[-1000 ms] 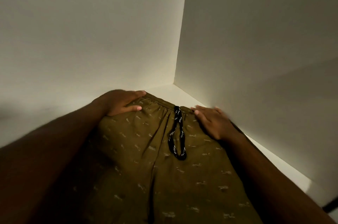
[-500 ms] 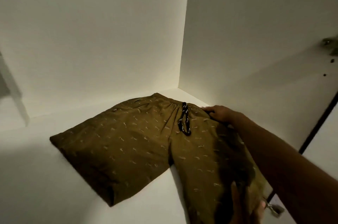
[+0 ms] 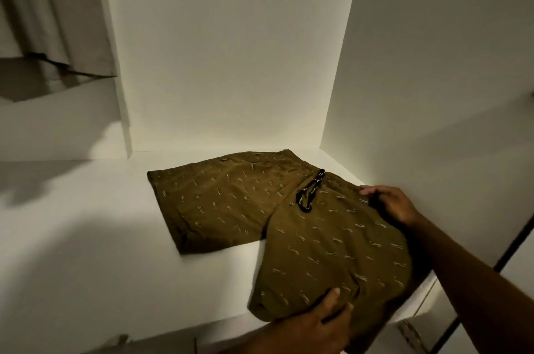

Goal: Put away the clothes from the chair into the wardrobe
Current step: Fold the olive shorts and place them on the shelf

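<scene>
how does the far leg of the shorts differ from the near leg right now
The far leg lies flat and wholly on the shelf, untouched; the near leg runs over the shelf's front edge, its hem held by the left hand. The far leg points left; the near leg points toward the camera. Both are the same olive printed cloth, joined at the waistband, which the right hand grips.
</scene>
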`<state>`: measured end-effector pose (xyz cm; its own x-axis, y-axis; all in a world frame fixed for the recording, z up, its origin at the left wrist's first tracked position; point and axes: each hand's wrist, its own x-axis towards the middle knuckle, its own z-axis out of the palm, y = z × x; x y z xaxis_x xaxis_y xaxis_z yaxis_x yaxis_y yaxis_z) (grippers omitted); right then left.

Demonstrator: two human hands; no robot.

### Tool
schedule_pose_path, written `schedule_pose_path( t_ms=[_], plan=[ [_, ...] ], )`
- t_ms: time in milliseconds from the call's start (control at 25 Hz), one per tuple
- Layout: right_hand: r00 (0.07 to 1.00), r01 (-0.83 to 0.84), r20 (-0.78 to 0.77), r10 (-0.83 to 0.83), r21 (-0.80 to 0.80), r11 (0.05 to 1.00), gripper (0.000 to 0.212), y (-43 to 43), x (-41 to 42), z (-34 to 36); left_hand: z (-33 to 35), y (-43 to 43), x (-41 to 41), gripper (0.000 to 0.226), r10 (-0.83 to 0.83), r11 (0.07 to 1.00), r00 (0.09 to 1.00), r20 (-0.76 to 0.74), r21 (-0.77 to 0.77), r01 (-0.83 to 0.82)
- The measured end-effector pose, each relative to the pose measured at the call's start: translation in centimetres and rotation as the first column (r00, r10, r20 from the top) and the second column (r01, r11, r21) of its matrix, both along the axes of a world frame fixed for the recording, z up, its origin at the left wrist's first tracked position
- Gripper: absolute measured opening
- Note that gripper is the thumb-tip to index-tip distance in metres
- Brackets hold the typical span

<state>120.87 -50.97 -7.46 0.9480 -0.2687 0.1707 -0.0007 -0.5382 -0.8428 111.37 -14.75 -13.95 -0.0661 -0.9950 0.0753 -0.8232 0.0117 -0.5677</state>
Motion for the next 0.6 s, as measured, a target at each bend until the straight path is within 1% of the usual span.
schedule_pose_path(
  t_ms=[40, 80, 120, 160, 200, 240, 280, 320, 360, 400, 440, 480, 520, 560, 600],
  plan=[
    [0.997, -0.069, -0.028, 0.069, -0.018, 0.997, 0.057, 0.0, -1.0, -0.1, -0.3, -0.4, 0.4, 0.078, 0.123, 0.991, 0.976, -0.178, -0.019, -0.129],
    [0.990, -0.123, -0.073, 0.118, -0.060, 0.991, 0.056, 0.2, -2.2, 0.2, 1.0, -0.1, 1.0, 0.069, 0.216, 0.964, 0.937, -0.274, -0.095, -0.249],
    [0.981, -0.177, -0.102, 0.165, -0.122, 0.977, 0.057, 0.2, -3.4, 0.5, 0.2, 0.2, 1.3, 0.061, 0.237, 0.911, 0.836, -0.495, -0.185, -0.368],
    [0.970, -0.224, -0.130, 0.208, -0.122, 0.967, 0.057, -0.1, -4.7, 0.4, 0.0, 1.6, 0.6, 0.053, 0.184, 0.856, 0.746, -0.640, -0.269, -0.442],
    [0.953, -0.281, -0.133, 0.271, -0.058, 0.958, 0.052, 0.1, -6.0, 0.7, 0.2, 3.2, -0.9, 0.050, 0.091, 0.805, 0.711, -0.697, -0.369, -0.465],
    [0.938, -0.329, -0.105, 0.330, 0.022, 0.944, 0.038, -0.2, -7.4, 0.1, 0.8, 3.3, -2.1, 0.046, -0.056, 0.578, 0.616, -0.786, -0.529, -0.622],
    [0.936, -0.349, -0.063, 0.347, -0.013, 0.937, 0.031, -0.6, -9.0, -0.5, 1.5, 4.1, -2.1, 0.033, -0.154, 0.374, 0.604, -0.782, -0.611, -0.698],
    [0.928, -0.373, -0.018, 0.373, -0.099, 0.923, 0.039, -1.1, -10.2, -1.2, 2.6, 5.8, -2.0, 0.022, -0.214, 0.190, 0.580, -0.786, -0.616, -0.765],
    [0.931, -0.360, -0.022, 0.365, -0.242, 0.901, 0.045, -1.3, -11.4, -1.8, 3.5, 7.3, -1.7, 0.015, -0.258, 0.052, 0.561, -0.787, -0.591, -0.805],
    [0.947, -0.310, -0.033, 0.320, -0.365, 0.878, 0.049, -1.7, -11.9, -2.4, 4.5, 8.9, -1.5, 0.013, -0.344, -0.040, 0.520, -0.782, -0.542, -0.840],
    [0.958, -0.269, -0.037, 0.286, -0.465, 0.843, 0.054, -1.8, -12.5, -2.7, 4.6, 9.8, -1.1, 0.018, -0.301, -0.042, 0.503, -0.810, -0.515, -0.856],
    [0.970, -0.222, -0.034, 0.243, -0.537, 0.814, 0.057, -1.9, -12.8, -2.9, 5.1, 10.4, -0.9, 0.025, -0.234, -0.004, 0.529, -0.815, -0.544, -0.839],
    [0.975, -0.200, -0.037, 0.220, -0.581, 0.789, 0.060, -1.5, -13.5, -2.8, 4.8, 10.5, -1.0, 0.029, -0.052, 0.047, 0.542, -0.839, -0.544, -0.838],
    [0.977, -0.199, -0.057, 0.207, -0.607, 0.769, 0.061, -1.1, -13.8, -2.7, 4.3, 10.4, -1.1, 0.022, 0.078, 0.077, 0.532, -0.843, -0.527, -0.847],
    [0.977, -0.188, -0.045, 0.207, -0.635, 0.749, 0.061, -0.8, -14.1, -2.6, 4.0, 10.1, -1.4, 0.022, 0.232, 0.113, 0.460, -0.857, -0.446, -0.888]
  ],
)
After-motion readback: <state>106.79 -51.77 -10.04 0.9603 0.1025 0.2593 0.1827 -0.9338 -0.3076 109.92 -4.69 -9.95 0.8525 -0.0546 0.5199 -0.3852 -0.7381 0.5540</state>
